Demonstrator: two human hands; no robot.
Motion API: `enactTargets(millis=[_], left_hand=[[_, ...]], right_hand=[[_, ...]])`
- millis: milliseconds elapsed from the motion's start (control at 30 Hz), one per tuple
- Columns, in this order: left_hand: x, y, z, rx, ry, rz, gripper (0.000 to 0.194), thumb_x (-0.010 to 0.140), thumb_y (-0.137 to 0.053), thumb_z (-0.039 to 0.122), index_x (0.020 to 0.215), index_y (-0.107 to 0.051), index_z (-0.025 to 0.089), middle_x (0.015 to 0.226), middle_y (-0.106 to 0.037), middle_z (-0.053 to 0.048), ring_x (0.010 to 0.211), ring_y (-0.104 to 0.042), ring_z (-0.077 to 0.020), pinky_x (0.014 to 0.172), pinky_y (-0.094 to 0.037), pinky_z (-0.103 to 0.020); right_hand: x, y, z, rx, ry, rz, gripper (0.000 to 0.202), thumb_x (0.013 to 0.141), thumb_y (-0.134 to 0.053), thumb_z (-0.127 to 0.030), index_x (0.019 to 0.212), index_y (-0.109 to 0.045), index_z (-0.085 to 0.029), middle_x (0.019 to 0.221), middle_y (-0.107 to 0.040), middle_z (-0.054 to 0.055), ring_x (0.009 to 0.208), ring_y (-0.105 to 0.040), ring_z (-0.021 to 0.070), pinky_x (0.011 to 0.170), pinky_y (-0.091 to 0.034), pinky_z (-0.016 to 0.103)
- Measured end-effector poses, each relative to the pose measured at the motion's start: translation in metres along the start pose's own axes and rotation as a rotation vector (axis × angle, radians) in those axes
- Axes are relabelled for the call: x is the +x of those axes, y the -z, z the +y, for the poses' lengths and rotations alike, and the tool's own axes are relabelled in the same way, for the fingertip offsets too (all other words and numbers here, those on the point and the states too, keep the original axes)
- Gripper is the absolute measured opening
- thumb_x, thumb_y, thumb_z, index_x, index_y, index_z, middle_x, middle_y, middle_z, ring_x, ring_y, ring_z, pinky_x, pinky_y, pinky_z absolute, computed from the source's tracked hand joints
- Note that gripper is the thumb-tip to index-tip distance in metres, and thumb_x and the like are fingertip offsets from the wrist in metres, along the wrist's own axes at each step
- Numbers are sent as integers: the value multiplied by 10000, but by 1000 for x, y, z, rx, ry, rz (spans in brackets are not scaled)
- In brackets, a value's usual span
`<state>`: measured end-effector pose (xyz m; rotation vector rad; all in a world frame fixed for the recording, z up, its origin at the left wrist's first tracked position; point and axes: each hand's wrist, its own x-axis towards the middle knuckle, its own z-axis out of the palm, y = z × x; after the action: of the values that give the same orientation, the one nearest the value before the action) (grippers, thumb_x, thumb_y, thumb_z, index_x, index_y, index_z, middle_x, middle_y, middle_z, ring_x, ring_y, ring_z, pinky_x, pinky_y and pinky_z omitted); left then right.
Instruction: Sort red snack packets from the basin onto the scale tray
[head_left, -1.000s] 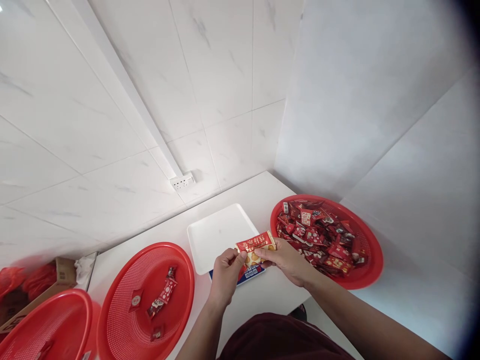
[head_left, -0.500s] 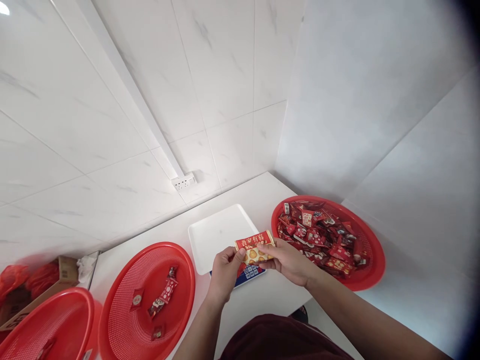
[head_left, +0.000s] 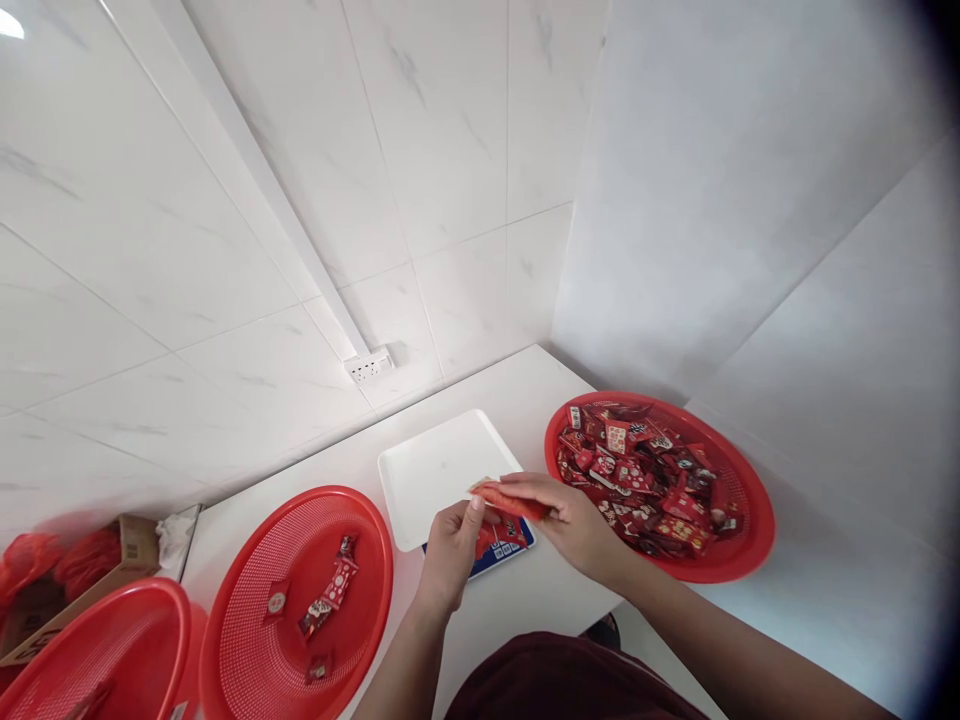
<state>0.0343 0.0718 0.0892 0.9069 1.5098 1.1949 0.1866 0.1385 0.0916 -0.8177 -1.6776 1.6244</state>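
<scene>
A red snack packet (head_left: 513, 498) is pinched between both hands above the front of the white scale (head_left: 442, 465) and shows mostly its edge. My left hand (head_left: 448, 555) is closed at the packet's left end, thumb on top. From the right, my right hand (head_left: 576, 522) grips it with the fingers laid over its upper edge. Below them, more red wrapper (head_left: 496, 540) shows in front of the scale's blue keypad (head_left: 504, 553); whether it lies there or is held cannot be made out.
On the right, a red basket (head_left: 759, 545) is heaped with small red snack packets. A second red basket (head_left: 247, 530) at left holds several packets. Another red basket (head_left: 171, 610) and a cardboard box (head_left: 139, 545) stand farther left. A socket (head_left: 369, 366) sits low on the wall.
The packet was flat with its printed front up; now it is tipped nearly edge-on. My right hand has turned over with it, and more red wrapper shows beneath.
</scene>
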Motion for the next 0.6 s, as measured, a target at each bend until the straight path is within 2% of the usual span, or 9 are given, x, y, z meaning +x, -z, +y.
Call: enactTargets(millis=[100,167,233,333,467,600], left_hand=[[0,-4,3,-90,36,-47,467,745,-490,557,748,-664,123,634,-602,-28,612,-504,-146,593,-398,-250],[0,-3,2,-130,66,-63,448,737,-519,538,800,-662,118,663,-614,-31,630,-519,-150,618,-410,-258],[-1,0,2,-107,56,-116,414,731,-546,510,819,-660,123,699,-627,-35,657,-528,-154,650,-413,-261],[-2,2,3,-5,37,-199,393,689,-592,510,790,-661,136,687,-626,-32,661,-527,-162,629,-406,-254],[-3,-1,5,65,26,-244,401,671,-597,525,757,-664,139,679,-615,-32,654,-509,-161,584,-386,-242],[-4,-2,1,101,28,-281,385,698,-580,507,725,-663,132,635,-587,-16,574,-450,-116,533,-340,-224]], right_hand=[[-7,-1,1,-33,46,-135,327,737,-562,-209,1033,-662,-303,1235,-556,18,1184,-458,224,1033,-326,405],[-8,2,1,58,-27,-168,388,717,-587,-208,1095,-624,-290,1284,-515,34,1217,-423,235,1027,-329,413],[-6,6,1,187,-130,-146,432,707,-617,-240,1136,-586,-276,1291,-506,55,1191,-451,241,989,-368,411],[-1,10,0,241,-243,-96,382,726,-626,-323,1099,-595,-248,1173,-586,61,1084,-530,223,920,-419,373],[4,8,-2,226,-311,-200,305,725,-616,-429,895,-647,-178,851,-665,35,819,-607,202,737,-481,329],[5,6,3,284,-307,0,317,670,-662,-452,808,-623,-169,759,-644,15,719,-587,165,678,-467,298]])
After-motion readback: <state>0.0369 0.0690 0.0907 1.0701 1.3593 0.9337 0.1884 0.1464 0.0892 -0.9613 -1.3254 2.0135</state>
